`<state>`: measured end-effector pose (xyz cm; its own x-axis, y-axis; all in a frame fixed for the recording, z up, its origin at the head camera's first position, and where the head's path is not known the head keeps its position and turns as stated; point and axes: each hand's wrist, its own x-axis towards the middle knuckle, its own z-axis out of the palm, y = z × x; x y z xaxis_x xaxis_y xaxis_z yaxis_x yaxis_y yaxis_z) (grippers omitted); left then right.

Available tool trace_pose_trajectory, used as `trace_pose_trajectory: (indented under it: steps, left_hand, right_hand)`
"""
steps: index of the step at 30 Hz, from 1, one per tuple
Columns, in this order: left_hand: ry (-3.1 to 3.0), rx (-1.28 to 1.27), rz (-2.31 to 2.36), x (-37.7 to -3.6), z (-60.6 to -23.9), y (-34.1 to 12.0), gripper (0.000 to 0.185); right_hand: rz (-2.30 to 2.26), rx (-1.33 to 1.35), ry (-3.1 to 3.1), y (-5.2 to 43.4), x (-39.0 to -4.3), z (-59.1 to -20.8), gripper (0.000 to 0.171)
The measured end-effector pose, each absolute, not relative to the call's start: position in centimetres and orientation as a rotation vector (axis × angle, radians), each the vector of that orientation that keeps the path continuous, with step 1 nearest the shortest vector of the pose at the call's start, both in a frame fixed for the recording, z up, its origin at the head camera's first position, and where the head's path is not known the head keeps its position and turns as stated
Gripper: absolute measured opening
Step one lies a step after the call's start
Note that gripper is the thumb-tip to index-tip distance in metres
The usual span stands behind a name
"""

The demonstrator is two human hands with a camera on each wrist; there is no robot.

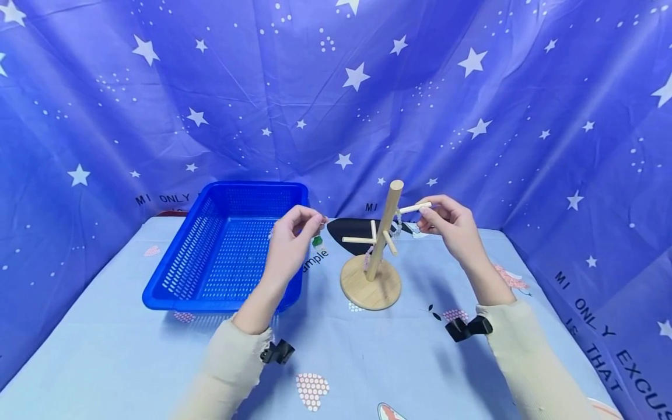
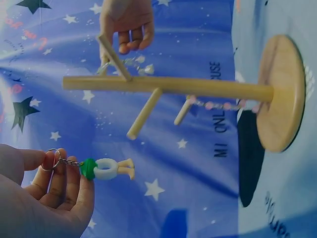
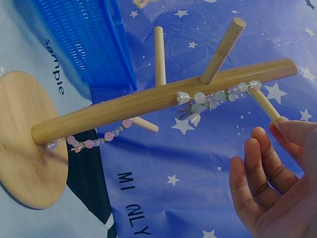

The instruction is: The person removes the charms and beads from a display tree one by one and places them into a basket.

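Your two forearms in cream sleeves reach forward over the light blue tablecloth (image 1: 131,350), a black wrist-camera mount on each.

Your left hand (image 1: 290,242) is raised, wrist bent, at the near right corner of the blue plastic basket (image 1: 210,291). Its thumb and fingertips (image 2: 49,161) pinch the metal ring of a keychain (image 2: 106,168). The short chain runs from the ring to a green cap and a small white-and-tan figure, which sticks out past your fingers toward the wooden peg stand (image 1: 379,245), clear of its pegs.

Your right hand (image 1: 451,224) is up at the stand's top right peg (image 1: 416,207). In the head view thumb and forefinger close on the peg's tip. In the right wrist view the other fingers (image 3: 257,173) are loosely curled and apart, holding nothing.

A beaded bracelet (image 3: 208,99) of pink and clear beads hangs from that peg, just beside your fingertips, and drapes along the post down toward the round base (image 1: 370,286).

The star-print blue backdrop (image 1: 336,87) closes the scene behind.
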<state>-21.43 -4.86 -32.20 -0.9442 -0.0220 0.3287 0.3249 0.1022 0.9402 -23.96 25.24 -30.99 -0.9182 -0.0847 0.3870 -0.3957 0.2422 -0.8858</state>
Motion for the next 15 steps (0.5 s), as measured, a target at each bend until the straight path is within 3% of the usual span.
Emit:
trace_pose_trajectory:
  steps: [15]
  left_hand:
    - [-2.113, -0.328, -1.864, -23.6, -29.6, -7.6, 0.022]
  right_hand:
    - [1.698, 0.447, -2.280, 25.3, -23.9, -31.0, 0.012]
